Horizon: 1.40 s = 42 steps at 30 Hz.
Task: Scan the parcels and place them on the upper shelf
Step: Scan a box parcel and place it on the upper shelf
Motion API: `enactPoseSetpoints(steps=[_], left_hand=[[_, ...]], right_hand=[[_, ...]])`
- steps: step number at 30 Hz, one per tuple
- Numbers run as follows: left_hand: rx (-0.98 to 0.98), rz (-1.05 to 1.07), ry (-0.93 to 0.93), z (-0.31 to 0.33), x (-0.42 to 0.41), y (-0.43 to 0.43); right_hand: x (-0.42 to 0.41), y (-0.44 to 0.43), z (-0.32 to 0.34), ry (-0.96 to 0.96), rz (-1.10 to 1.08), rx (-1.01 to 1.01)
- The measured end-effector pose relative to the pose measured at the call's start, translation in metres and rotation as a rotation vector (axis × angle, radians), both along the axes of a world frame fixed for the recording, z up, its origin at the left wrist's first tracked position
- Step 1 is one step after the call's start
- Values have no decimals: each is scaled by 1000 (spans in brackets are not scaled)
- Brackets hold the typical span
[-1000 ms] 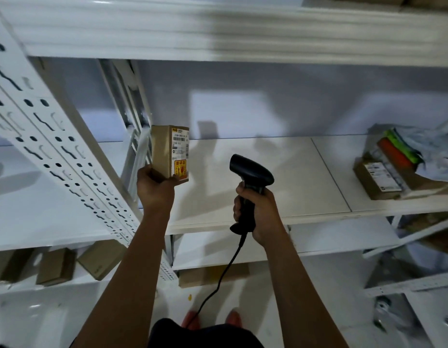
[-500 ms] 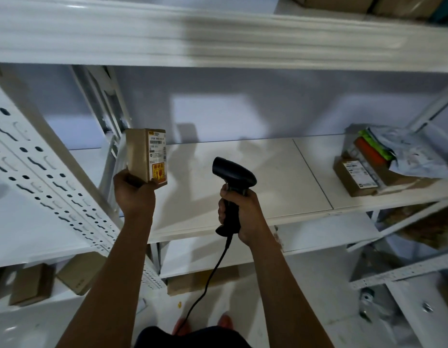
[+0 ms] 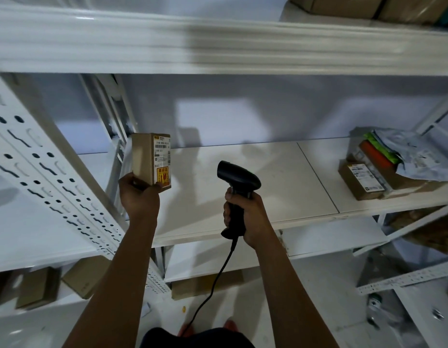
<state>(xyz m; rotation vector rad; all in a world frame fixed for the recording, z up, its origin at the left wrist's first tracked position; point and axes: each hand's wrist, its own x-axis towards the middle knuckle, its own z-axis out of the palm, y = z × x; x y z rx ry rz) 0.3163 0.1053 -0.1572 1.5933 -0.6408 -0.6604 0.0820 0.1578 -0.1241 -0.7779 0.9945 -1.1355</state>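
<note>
The parcel (image 3: 150,160) is matt brown cardboard with a paper label; the barcode scanner (image 3: 236,194) is smooth black plastic; the shelf upright (image 3: 49,172) is white-painted perforated metal.

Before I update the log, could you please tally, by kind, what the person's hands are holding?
Cardboard parcel: 1, in the left hand
Barcode scanner: 1, in the right hand
Total: 2

Both bare: left hand (image 3: 138,197), right hand (image 3: 248,217), forearms (image 3: 112,285) bare right to the frame edge. Dark garment (image 3: 192,339) at bottom centre, blackish, cut unclear. Feet (image 3: 186,330) just past it, footwear too blurred to tell.
</note>
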Motion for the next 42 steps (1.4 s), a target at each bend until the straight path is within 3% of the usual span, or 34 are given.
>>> enactPoseSetpoints(steps=[42], left_hand=[[62,-54,-16,-5,4,19]], right_hand=[[-1,17,-11,-21,-29,55]])
